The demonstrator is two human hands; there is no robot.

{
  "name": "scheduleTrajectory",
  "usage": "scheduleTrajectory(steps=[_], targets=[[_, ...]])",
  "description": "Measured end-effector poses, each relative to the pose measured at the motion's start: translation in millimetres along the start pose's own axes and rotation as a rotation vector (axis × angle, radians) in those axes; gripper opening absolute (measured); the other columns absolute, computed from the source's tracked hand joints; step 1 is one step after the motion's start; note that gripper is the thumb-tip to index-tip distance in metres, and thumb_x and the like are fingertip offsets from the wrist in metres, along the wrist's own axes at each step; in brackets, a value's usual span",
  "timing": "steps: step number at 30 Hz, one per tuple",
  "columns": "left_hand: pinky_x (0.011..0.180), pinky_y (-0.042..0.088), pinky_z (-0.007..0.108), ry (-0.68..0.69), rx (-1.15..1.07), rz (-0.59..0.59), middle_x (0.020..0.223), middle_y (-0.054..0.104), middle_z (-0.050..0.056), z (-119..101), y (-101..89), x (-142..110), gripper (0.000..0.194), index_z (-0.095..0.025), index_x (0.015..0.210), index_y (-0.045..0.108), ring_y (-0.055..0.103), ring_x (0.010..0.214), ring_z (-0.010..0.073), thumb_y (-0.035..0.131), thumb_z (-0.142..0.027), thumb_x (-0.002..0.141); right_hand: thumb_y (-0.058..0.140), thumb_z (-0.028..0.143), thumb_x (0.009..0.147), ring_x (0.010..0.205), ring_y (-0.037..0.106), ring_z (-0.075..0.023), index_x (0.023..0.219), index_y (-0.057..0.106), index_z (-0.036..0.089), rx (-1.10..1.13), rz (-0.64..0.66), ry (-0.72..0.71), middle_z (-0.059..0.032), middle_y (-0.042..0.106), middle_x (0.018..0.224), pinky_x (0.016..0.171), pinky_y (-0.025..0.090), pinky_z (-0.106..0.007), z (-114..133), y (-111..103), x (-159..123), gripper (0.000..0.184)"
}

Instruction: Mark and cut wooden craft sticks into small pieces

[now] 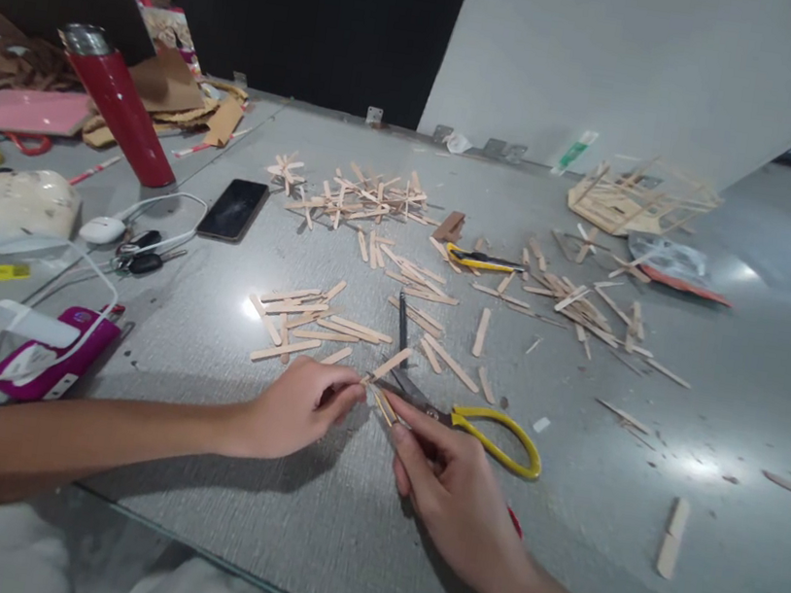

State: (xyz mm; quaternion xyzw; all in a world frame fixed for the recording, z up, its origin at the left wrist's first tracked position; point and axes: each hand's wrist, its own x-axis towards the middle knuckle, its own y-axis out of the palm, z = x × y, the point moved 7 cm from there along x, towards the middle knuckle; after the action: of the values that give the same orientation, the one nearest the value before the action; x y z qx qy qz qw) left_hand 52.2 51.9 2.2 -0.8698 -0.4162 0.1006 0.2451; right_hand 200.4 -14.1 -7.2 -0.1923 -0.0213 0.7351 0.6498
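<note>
Near the front of the grey table, my left hand (295,407) and my right hand (441,470) come close together over a small wooden stick piece (390,364). My left thumb and forefinger pinch at its lower end, where sticks seem to meet. Between the fingers of my right hand is another thin wooden stick (385,408). Scissors with yellow handles (504,439) lie just beyond my right hand, their blades partly behind the sticks. A dark pen-like tool (403,322) rests past the fingertips. Loose wooden sticks (318,325) lie scattered ahead.
A yellow cutter knife (481,260) lies among more sticks. At the back right stands a stick frame (640,203). To the left are a phone (233,210), a red bottle (120,106), a purple power bank (55,357) with white cable, and keys (144,261).
</note>
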Motion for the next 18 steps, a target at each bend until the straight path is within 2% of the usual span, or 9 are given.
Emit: scheduleTrajectory(steps=[6, 10, 18], targets=[[0.055, 0.028, 0.024, 0.03, 0.032, -0.042, 0.054, 0.042, -0.006, 0.1, 0.8, -1.0, 0.041, -0.019, 0.065, 0.046, 0.037, 0.05, 0.01, 0.047, -0.03, 0.104, 0.055, 0.05, 0.097, 0.049, 0.033, -0.0115, 0.139, 0.071, 0.006, 0.003, -0.043, -0.02, 0.0054, 0.043, 0.055, 0.045, 0.028, -0.024, -0.6, -1.1, -0.3, 0.062], [0.054, 0.027, 0.024, 0.068, 0.064, -0.049, 0.055, 0.038, -0.007, -0.7, 1.5, -2.4, 0.039, -0.019, 0.066, 0.046, 0.035, 0.051, 0.0095, 0.047, -0.028, 0.104, 0.056, 0.05, 0.098, 0.049, 0.033, -0.0117, 0.139, 0.071, 0.008, 0.002, -0.027, 0.001, 0.0054, 0.043, 0.055, 0.045, 0.027, -0.024, 0.5, -0.1, -0.4, 0.061], [0.056, 0.027, 0.024, 0.142, 0.114, -0.075, 0.06, 0.037, -0.006, -5.0, 4.9, -9.6, 0.036, -0.019, 0.07, 0.047, 0.033, 0.054, 0.0093, 0.044, -0.024, 0.105, 0.061, 0.059, 0.094, 0.045, 0.032, -0.0093, 0.143, 0.066, 0.004, 0.161, 0.009, 0.096, 0.0075, 0.044, 0.054, 0.041, 0.025, -0.023, -3.5, 4.0, -2.2, 0.074]])
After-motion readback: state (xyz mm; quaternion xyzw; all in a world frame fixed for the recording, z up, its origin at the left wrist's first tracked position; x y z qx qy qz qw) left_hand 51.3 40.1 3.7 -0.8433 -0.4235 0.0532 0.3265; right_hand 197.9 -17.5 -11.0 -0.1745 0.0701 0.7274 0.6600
